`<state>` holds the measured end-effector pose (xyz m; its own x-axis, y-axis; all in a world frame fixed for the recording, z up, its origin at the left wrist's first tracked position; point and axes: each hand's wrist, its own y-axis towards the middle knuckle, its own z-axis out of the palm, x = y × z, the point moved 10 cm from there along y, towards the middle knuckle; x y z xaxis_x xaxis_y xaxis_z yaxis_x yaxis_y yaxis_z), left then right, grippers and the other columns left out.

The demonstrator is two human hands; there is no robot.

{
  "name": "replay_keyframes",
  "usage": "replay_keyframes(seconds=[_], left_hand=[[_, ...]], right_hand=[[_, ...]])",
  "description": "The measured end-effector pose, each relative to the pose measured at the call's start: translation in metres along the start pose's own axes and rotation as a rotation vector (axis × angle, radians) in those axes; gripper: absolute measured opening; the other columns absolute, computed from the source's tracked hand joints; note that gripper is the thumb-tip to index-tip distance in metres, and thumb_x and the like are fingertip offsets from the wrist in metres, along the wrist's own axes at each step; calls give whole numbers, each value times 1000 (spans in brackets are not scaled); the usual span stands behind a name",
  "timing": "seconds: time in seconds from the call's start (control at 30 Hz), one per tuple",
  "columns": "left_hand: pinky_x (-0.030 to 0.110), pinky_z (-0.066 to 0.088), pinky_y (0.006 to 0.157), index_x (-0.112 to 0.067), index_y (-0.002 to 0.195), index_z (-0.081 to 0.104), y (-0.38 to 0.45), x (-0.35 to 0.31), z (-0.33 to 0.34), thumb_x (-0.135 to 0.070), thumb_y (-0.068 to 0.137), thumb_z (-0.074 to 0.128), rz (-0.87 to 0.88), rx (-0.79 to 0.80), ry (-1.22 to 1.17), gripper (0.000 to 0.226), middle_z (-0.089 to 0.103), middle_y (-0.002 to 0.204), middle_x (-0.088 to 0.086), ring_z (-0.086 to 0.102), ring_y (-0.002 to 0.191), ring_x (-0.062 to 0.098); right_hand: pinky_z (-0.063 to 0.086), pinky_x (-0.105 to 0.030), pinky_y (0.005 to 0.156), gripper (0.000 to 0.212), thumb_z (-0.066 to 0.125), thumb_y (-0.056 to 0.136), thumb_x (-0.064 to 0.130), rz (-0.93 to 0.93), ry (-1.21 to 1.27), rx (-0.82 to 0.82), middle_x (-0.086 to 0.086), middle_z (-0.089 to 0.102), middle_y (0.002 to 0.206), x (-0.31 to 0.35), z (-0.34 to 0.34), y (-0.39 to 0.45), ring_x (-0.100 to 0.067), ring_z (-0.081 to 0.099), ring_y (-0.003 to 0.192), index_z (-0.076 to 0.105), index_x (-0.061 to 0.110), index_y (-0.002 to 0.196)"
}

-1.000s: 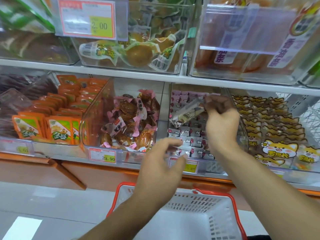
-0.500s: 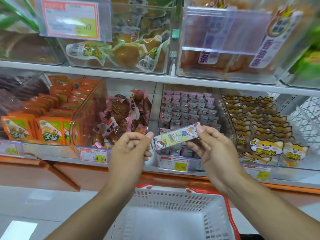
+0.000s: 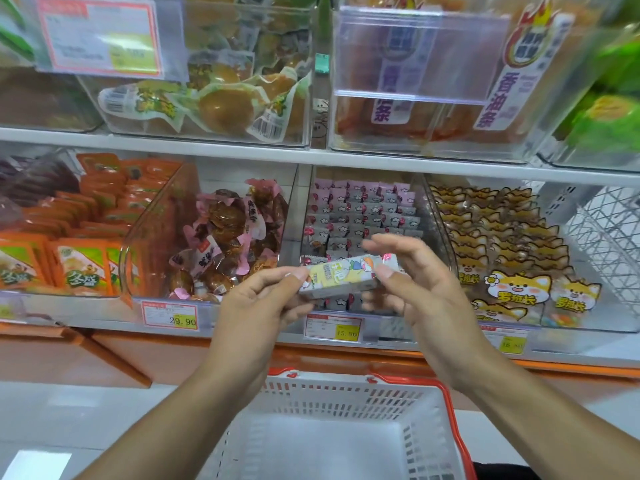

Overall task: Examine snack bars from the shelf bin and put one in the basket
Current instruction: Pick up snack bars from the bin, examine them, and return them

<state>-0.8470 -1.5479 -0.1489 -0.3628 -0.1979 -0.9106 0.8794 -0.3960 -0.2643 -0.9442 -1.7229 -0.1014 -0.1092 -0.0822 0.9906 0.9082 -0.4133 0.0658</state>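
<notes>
Snack bar (image 3: 341, 277), pale yellow wrapper: held level before the shelf bin (image 3: 363, 220), above the basket (image 3: 346, 389) at 6 o'clock. Left hand (image 3: 258, 306) pinches its 9 o'clock end; right hand (image 3: 420, 292) pinches its 3 o'clock end, remaining fingers spread.

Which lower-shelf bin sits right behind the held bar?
The pink-and-grey packet bin, second from right, directly behind the snack bar; the fox-print bin sits right of it.
</notes>
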Motion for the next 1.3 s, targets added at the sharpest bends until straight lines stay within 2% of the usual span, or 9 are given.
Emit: replay_keyframes(seconds=[0.1, 0.2, 0.33, 0.43, 0.6, 0.83, 1.03, 1.2, 1.3], left_hand=[[16, 56, 61, -13, 95, 78, 1, 4, -3, -34, 65, 78, -46, -38, -32, 37, 74, 75, 4, 69, 62, 10], [17, 56, 60, -14, 94, 80, 3, 1, -6, -35, 64, 80, -20, -48, -51, 36, 72, 76, 2, 64, 58, 8], [21, 59, 69, -8, 98, 79, 3, 2, 4, -17, 95, 63, -13, 42, -147, 19, 78, 96, 14, 75, 79, 17], [21, 59, 74, -7, 105, 76, 2, 3, 3, 1, 95, 56, -17, 58, -130, 24, 76, 100, 19, 75, 88, 20], [17, 57, 72, -18, 95, 81, 2, 2, 1, -31, 69, 78, 23, 41, -6, 29, 78, 95, 12, 74, 80, 15], [15, 56, 67, -19, 81, 81, 5, -1, -7, -17, 89, 69, 40, -29, 20, 14, 77, 79, 5, 76, 80, 15], [16, 56, 66, -13, 90, 76, 6, 2, -8, -11, 95, 64, 12, -50, 23, 14, 74, 72, 2, 75, 77, 14], [15, 55, 62, -9, 96, 71, 6, 2, -7, -9, 96, 61, 12, -34, 26, 10, 72, 67, 3, 74, 71, 13], [15, 55, 61, -11, 100, 69, 6, 0, -8, -5, 97, 60, 20, -36, 11, 11, 73, 69, 5, 73, 70, 13]], right_hand=[[58, -29, 80, 41, 73, 86, 13, -33, -55, 133, 7, 66, 123, 4, 15, -6, -21, 71, 91, 67, 26, 124], [60, -28, 77, 36, 76, 85, 10, -9, -10, 88, 8, 71, 116, 1, 13, -6, -26, 75, 83, 71, 24, 118], [60, -26, 69, 31, 80, 72, 25, 39, 24, -126, -7, 79, 97, -3, -10, -3, -26, 76, 75, 76, 17, 102], [61, -25, 67, 35, 83, 67, 38, 76, 58, -218, -12, 79, 92, -7, -20, -1, -26, 77, 80, 72, 12, 88], [60, -23, 70, 37, 73, 74, 53, 144, -15, -241, -6, 79, 93, -14, -24, -2, -19, 75, 77, 79, 19, 86], [60, -22, 71, 25, 65, 95, 33, 222, 67, -294, -9, 78, 100, -24, -32, -1, -16, 71, 80, 78, 12, 96], [59, -22, 67, 22, 65, 96, 28, 219, 56, -328, -16, 76, 95, -26, -33, 0, -13, 69, 71, 73, 8, 101], [59, -22, 67, 13, 62, 98, 20, 174, 57, -258, -1, 76, 84, -20, -25, 5, -13, 68, 69, 70, 14, 107], [59, -25, 69, 19, 57, 100, 26, 155, -27, -151, -3, 77, 98, -15, -16, 8, -15, 68, 77, 75, 22, 105]])
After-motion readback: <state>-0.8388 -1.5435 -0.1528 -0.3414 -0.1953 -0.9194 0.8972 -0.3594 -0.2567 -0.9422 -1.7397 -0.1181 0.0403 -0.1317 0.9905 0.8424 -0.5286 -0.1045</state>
